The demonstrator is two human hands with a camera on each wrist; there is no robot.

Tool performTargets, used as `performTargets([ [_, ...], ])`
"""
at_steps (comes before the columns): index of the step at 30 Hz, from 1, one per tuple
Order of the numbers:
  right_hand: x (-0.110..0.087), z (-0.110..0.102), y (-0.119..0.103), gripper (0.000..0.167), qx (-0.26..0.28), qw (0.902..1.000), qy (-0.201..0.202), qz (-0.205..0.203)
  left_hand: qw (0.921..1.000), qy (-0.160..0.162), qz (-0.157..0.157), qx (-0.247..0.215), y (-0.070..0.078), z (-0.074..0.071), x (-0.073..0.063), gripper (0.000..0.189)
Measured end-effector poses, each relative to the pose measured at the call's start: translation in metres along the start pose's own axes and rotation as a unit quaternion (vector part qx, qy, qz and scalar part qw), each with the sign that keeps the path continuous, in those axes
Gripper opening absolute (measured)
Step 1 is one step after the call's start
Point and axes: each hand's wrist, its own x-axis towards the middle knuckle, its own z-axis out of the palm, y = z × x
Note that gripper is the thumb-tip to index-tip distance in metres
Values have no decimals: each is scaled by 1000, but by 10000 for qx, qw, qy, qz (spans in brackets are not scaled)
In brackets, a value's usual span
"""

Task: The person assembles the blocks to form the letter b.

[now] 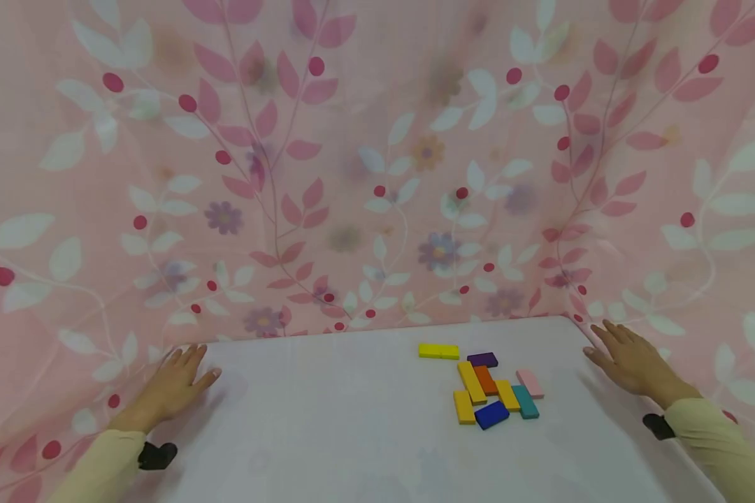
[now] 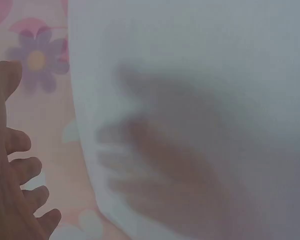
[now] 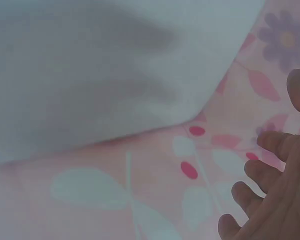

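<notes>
My left hand [image 1: 166,388], fingers extended, released: left edge of table [image 1: 314,419] | My right hand [image 1: 638,362], likewise released: right edge | Coloured blocks [image 1: 487,384]: nearer right edge

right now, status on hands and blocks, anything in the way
Left hand open and empty. Right hand open and empty. Colored blocks loosely clustered on table, nearer right hand. Nothing seen lying between that hand and blocks.

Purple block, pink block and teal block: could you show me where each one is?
Purple block [image 1: 482,359], head view: middle of its top face.
Pink block [image 1: 530,383], head view: middle of its top face.
Teal block [image 1: 525,402], head view: middle of its top face.
</notes>
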Motion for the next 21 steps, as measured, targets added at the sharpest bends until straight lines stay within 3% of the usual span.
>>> performTargets([
  [5, 0, 19, -15, 69, 28, 9995, 221, -213, 9999, -74, 30, -64, 24, 15, -2, 84],
  [10, 5, 36, -36, 69, 4, 9989, 258, -389, 9990, 112, 436, -31, 63, 42, -1, 79],
  [12, 7, 40, -48, 71, -20, 9992, 145, -384, 9980, 149, 618, -34, 81, 54, 1, 76],
  [18, 11, 58, -83, 73, 145, 9992, -14, -364, 9937, -246, 1016, -406, 148, 88, 3, 72],
  [21, 10, 63, -100, 72, 361, 9986, -1, -377, 9899, -297, 1295, -492, 180, 106, 3, 70],
])
